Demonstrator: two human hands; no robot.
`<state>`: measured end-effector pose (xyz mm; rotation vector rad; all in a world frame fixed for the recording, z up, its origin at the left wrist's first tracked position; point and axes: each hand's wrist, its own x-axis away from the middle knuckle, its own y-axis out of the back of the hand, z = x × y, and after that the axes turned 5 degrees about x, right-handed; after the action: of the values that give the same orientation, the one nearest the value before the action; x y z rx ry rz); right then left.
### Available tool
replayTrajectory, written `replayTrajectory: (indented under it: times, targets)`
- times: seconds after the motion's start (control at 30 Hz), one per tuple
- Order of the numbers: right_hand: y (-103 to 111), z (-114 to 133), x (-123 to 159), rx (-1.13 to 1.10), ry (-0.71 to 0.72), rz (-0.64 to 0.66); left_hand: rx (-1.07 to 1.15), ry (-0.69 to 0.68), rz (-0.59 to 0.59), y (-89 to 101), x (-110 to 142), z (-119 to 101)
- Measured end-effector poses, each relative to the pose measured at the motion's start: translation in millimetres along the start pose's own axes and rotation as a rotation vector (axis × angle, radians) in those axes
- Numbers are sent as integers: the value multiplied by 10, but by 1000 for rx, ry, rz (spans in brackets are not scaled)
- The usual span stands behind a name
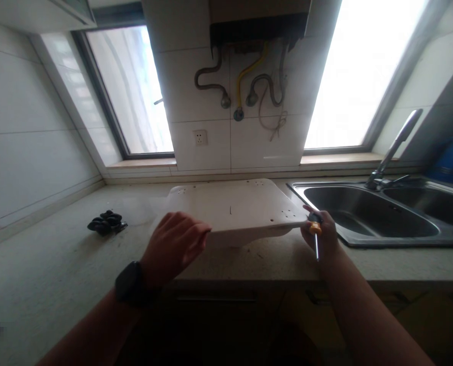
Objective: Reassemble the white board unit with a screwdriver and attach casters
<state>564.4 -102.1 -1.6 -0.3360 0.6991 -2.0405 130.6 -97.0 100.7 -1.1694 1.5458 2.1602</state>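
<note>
A white panel (pixel 211 206) with rounded corners and groups of small holes near its corners lies on the countertop in front of me. My left hand (pixel 176 244), with a dark watch on the wrist, is over the panel's front left part. Its fingers are curled closed, and whatever they may hold is hidden. At the panel's front right corner, my right hand (pixel 325 234) grips a screwdriver (pixel 315 230) with an orange and black handle. The metal shaft points down and toward me.
Several black pieces (pixel 106 222) sit clustered on the counter (pixel 58 264) at left. A double steel sink (pixel 367 211) with a tall faucet (pixel 394 150) is at right. Pipes (pixel 211 81) hang beneath a wall unit, above a socket (pixel 200 138).
</note>
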Motion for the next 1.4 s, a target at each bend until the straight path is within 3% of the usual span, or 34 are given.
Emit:
replayTrajectory:
  times: [0.13,0.33,0.43,0.67,0.83,1.1,1.4]
  targets:
    - [-30,52,-38,-6,-125,54,21,-138,83,-247,-172,-226]
    - [-61,69,-20,17,-219,209,125,-203,141,-584,-349,-429]
    - [-42,68,-15,42,-234,260,225,-133,128,-698,-422,-485]
    - [-8,107,65,154,-336,386,578,230,61,-762,-597,-500]
    - [0,72,86,206,-409,475,687,368,112,-813,-736,-484]
    - [-19,65,78,223,-398,499,786,471,194,-1024,-704,-433]
    - [-10,40,52,238,-393,495,593,353,224,-1046,-686,-418]
